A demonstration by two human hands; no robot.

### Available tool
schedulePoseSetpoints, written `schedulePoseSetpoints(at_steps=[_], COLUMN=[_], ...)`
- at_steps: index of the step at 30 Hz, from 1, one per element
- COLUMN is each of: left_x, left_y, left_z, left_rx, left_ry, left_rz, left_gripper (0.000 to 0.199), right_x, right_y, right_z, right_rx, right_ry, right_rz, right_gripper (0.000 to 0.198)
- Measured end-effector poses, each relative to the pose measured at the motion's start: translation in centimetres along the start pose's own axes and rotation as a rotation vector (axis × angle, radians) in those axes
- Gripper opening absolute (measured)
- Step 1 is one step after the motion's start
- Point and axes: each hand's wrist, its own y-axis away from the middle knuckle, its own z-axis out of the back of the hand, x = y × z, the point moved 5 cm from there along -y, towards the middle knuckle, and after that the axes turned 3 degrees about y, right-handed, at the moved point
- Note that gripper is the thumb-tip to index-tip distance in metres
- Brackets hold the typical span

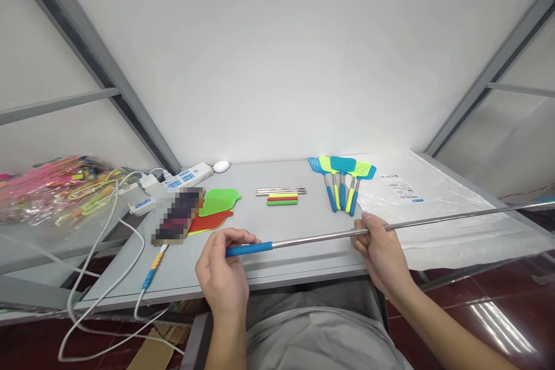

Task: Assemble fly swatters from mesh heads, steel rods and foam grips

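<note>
My left hand point(223, 272) is closed around the end of a blue handle grip point(251, 249), its fingers curled over it. From that grip a long, thin metal telescopic rod point(321, 237) stretches to the right, out past the table edge. My right hand point(384, 251) pinches the rod partway along. Beyond the rod lie several metal rods point(277, 191) side by side, with yellow, red and green handle grips point(281, 203) in front of them. Green and red fly swatter heads point(219, 201) rest at the left. Several assembled blue and yellow fly swatters point(342, 182) are fanned out at the back right.
A phone point(177, 217) with a cable lies beside the swatter heads. Behind it are a power strip point(195, 174) and a white oval object point(221, 166). White plastic packaging point(427, 202) covers the table's right side. Bagged colourful items point(56, 188) sit at far left.
</note>
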Motion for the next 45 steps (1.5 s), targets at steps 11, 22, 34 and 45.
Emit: schedulePoseSetpoints(at_steps=[11,22,34,45], left_x=[0.5,-1.6,-1.1,-1.9], left_y=[1.9,-1.1,-2.8,-1.6], left_z=[-1.8,3.2,5.1,3.4], left_rx=[0.149,-0.077,-0.236,-0.259], left_ry=[-0.487,-0.508,-0.400,-0.299], left_rz=[-0.009,-0.173,-0.132,-0.091], left_gripper=[0.025,0.020,0.028,0.028], right_x=[-0.1,4.3,5.1,3.6], right_y=[1.1,-1.1,-2.2,-1.6], right_z=[-4.5,-3.3,-0.8,-2.0], right_rx=[0.372,0.282,0.320,0.256], right_ry=[0.379,0.497,0.363,0.183], right_rz=[0.026,0.255,0.155,0.160], right_gripper=[0.050,0.051,0.051,0.047])
